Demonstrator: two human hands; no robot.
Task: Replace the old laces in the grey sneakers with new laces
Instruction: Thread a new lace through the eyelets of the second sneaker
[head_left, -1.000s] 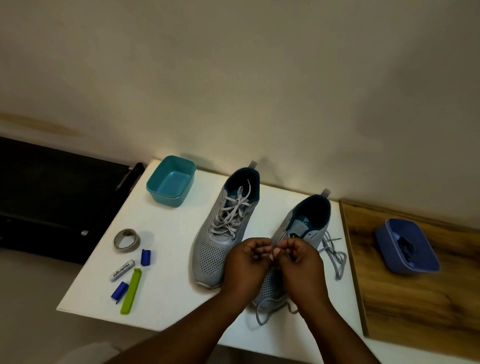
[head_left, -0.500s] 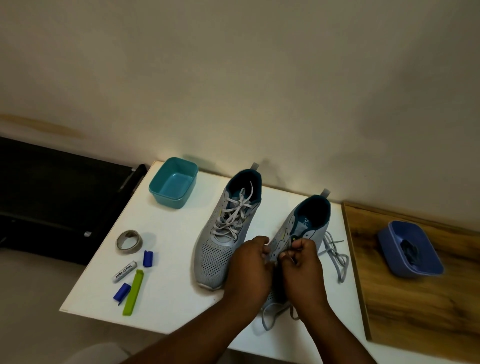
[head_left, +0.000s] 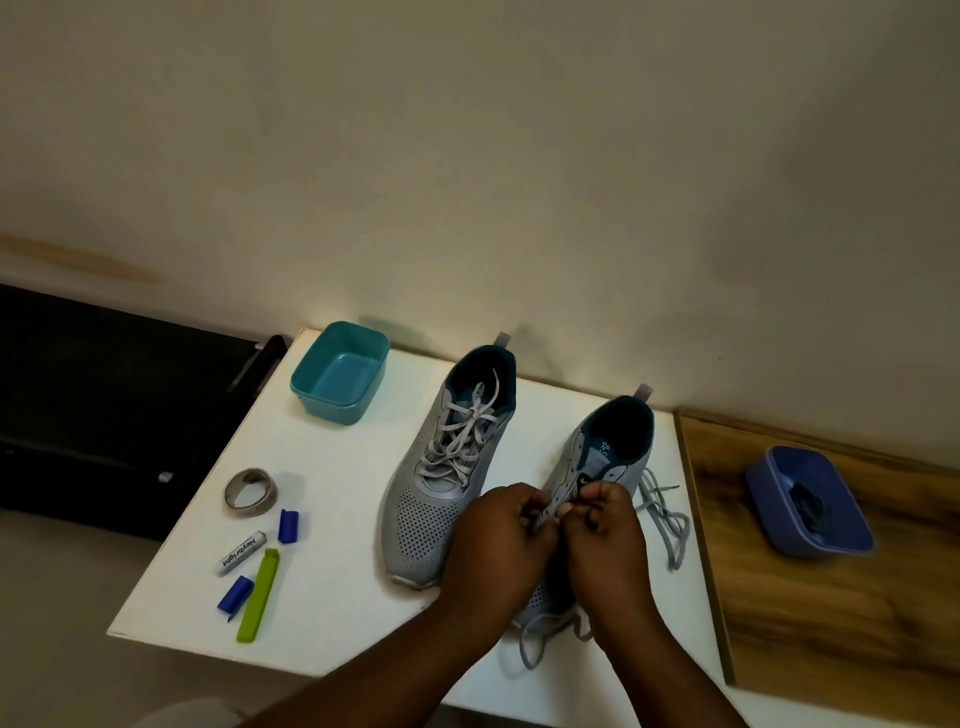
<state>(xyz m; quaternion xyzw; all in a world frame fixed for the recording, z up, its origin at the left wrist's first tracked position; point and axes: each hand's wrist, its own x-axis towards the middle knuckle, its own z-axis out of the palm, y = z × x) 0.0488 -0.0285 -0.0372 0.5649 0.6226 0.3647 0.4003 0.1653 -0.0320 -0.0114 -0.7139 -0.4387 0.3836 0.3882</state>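
Two grey sneakers with teal linings stand on the white table, toes toward me. The left sneaker is fully laced with a pale lace. Over the middle of the right sneaker my left hand and my right hand meet, fingers curled, pinching a grey lace at the eyelets. Loose loops of that lace lie to the shoe's right and under its toe. The fingertips hide the exact eyelet.
A teal tub sits at the table's back left. A tape roll, a battery, blue caps and a green clip lie at the left. A blue tub holding dark laces rests on the wooden surface.
Both hands have shifted slightly down toward the right sneaker's eyelets while staying together on the lace. The sneakers have not moved.
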